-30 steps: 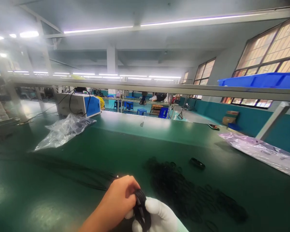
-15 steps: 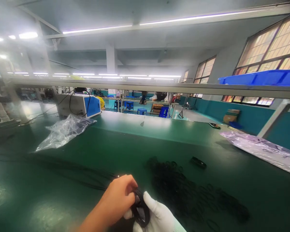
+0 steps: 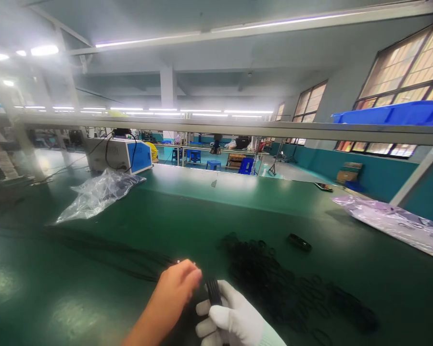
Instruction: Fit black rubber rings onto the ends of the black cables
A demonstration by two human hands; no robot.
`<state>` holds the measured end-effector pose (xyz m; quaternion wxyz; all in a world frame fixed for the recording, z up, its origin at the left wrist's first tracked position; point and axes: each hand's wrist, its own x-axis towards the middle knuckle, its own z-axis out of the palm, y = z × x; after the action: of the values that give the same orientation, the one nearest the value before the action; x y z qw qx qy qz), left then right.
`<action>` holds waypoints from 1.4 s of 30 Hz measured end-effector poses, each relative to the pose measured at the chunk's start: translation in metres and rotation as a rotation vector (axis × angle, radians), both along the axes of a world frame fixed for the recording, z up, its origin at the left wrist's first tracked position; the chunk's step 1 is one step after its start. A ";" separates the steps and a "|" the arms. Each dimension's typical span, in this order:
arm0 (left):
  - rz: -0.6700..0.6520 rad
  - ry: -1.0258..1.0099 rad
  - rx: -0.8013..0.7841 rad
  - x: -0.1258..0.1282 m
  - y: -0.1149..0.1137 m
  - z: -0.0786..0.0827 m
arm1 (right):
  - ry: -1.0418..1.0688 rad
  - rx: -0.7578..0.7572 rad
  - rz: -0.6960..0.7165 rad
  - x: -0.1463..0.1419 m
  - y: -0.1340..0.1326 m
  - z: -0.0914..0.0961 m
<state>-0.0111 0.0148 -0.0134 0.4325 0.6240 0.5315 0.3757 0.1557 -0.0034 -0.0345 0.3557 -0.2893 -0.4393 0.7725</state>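
Note:
My right hand point(image 3: 234, 319), in a white glove, is closed round a coiled black cable bundle point(image 3: 213, 291) near the bottom edge of the view. My bare left hand point(image 3: 175, 292) sits just left of it, fingers curled against the bundle; its fingertips are blurred by motion. Long black cables point(image 3: 104, 250) run from under my left hand across the green table point(image 3: 187, 211) to the left. A heap of small black rubber rings point(image 3: 274, 278) lies just right of my hands.
A small black part point(image 3: 299, 241) lies past the rings. Crumpled clear plastic point(image 3: 97, 192) lies at the left, a clear bag point(image 3: 393, 223) at the right. A white and blue box point(image 3: 120, 154) stands at the back left. A blue bin point(image 3: 393, 115) sits on the overhead shelf.
The cable bundle has shifted upright in my gloved right hand. My left hand has slid slightly left and off the loop. The view has drifted a little.

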 end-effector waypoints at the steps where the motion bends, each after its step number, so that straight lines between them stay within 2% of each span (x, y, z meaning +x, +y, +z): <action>1: -0.010 -0.077 -0.070 0.002 -0.003 -0.006 | 0.012 0.018 0.012 0.000 0.001 0.000; 3: -0.073 -0.228 -0.189 0.006 -0.008 -0.020 | -0.056 0.070 0.005 -0.001 0.002 -0.001; 5: -0.109 -0.340 -0.223 0.009 -0.012 -0.032 | -0.125 0.108 -0.001 -0.002 0.003 -0.002; 8: -0.132 -0.446 -0.223 0.011 -0.015 -0.041 | -0.038 0.104 0.040 -0.002 0.002 -0.003; 12: -0.239 -0.491 -0.232 0.010 -0.017 -0.032 | 0.084 0.042 0.088 -0.002 -0.002 -0.003; 14: -0.207 -0.384 -0.217 0.008 -0.019 -0.022 | 0.096 -0.003 0.063 -0.002 -0.004 -0.001; 16: -0.065 -0.141 -0.100 0.006 -0.023 -0.014 | 0.142 -0.055 0.060 -0.004 -0.005 0.000; 19: 0.125 0.216 0.255 0.004 -0.028 -0.013 | 0.190 -0.067 0.086 -0.006 -0.006 0.002; 22: 0.099 0.339 0.535 0.002 -0.027 -0.026 | 0.135 0.009 0.104 -0.007 -0.004 -0.003; 25: 0.096 0.341 0.608 0.001 -0.022 -0.035 | 0.165 0.036 0.119 -0.007 -0.001 -0.010; 29: 0.035 0.292 0.566 0.000 -0.015 -0.029 | 0.164 0.015 0.109 -0.008 0.002 -0.012; 35: -0.037 0.206 0.430 -0.004 -0.005 -0.004 | 0.276 -0.075 0.144 -0.005 -0.002 -0.002; 39: -0.232 -0.096 0.126 -0.022 -0.002 0.009 | 0.421 -0.190 0.239 0.001 -0.002 -0.002; 42: -0.445 -0.341 -0.053 -0.032 -0.001 0.004 | 0.454 -0.284 0.358 0.002 -0.002 -0.002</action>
<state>-0.0428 0.0138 -0.0089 0.6034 0.6417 0.3108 0.3572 0.1575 -0.0052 -0.0365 0.2590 -0.0743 -0.2802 0.9214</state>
